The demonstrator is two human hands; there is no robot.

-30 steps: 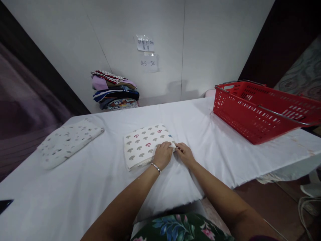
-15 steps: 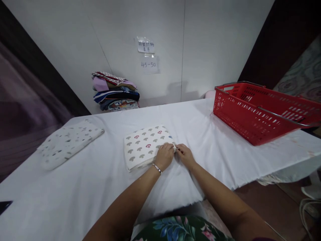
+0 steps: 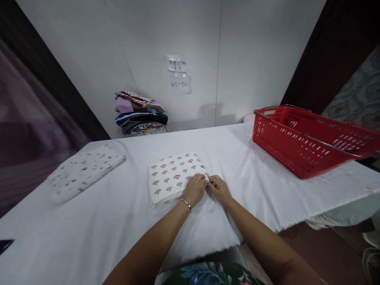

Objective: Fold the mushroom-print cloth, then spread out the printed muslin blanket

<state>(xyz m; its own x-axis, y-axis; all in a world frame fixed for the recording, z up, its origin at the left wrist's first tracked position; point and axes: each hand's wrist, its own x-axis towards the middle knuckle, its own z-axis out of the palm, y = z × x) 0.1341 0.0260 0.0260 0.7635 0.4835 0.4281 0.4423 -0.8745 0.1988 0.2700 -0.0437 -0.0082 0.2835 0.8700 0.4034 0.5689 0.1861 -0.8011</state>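
Observation:
A white folded cloth [image 3: 169,176] printed with grey, red and blue mushrooms lies flat on the white-covered table [image 3: 118,221] in front of me. My left hand [image 3: 196,189], with a bracelet at the wrist, rests over the cloth's near right corner, its fingers curled onto the edge. Right beside it, my right hand [image 3: 219,188] pinches the same corner between thumb and fingers. Both sets of fingertips nearly meet there, and they partly hide that corner.
At the left lies another folded white cloth [image 3: 86,172] with dark specks. A red plastic basket [image 3: 285,146] with metal handles stands at the right. Against the wall is a stack of folded fabrics [image 3: 141,114], with handwritten paper signs [image 3: 179,84] above and to its right.
The whole view has shifted slightly, so things sit a little lower in the picture. Both hands stay at the cloth's corner, with almost no movement.

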